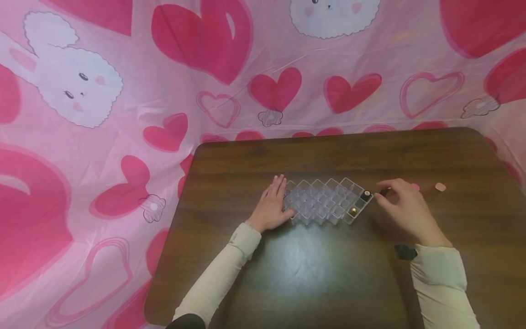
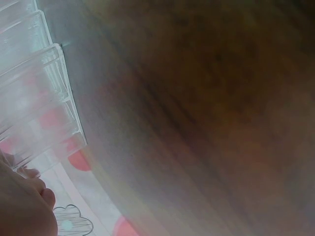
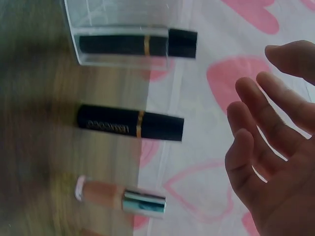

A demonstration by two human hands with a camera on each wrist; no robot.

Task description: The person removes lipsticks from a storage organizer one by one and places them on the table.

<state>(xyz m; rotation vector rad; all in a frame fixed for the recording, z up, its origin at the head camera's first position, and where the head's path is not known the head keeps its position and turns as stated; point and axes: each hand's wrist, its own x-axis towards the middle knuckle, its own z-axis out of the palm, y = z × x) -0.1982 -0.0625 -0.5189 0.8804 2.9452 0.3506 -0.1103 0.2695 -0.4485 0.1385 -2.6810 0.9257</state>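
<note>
A clear lipstick organizer (image 1: 314,201) with diamond-shaped compartments stands on the table. My left hand (image 1: 269,205) rests against its left end, fingers extended. At the organizer's right end, one compartment holds a black lipstick tube (image 3: 115,45) with a gold band, and another a gold-topped item (image 1: 353,211). My right hand (image 1: 404,210) hovers just right of the organizer with its fingers loosely bent and apart. In the right wrist view it holds nothing; a second black lipstick tube (image 3: 110,120) with a gold band stands on the table before it, apart from the fingertips.
A lip gloss tube (image 3: 106,191) with a shiny silver part stands beyond the second black tube. Behind my right hand show a pink top (image 1: 416,187) and a peach top (image 1: 440,187). Heart-patterned pink cloth (image 1: 230,41) hangs around the brown table (image 1: 328,269).
</note>
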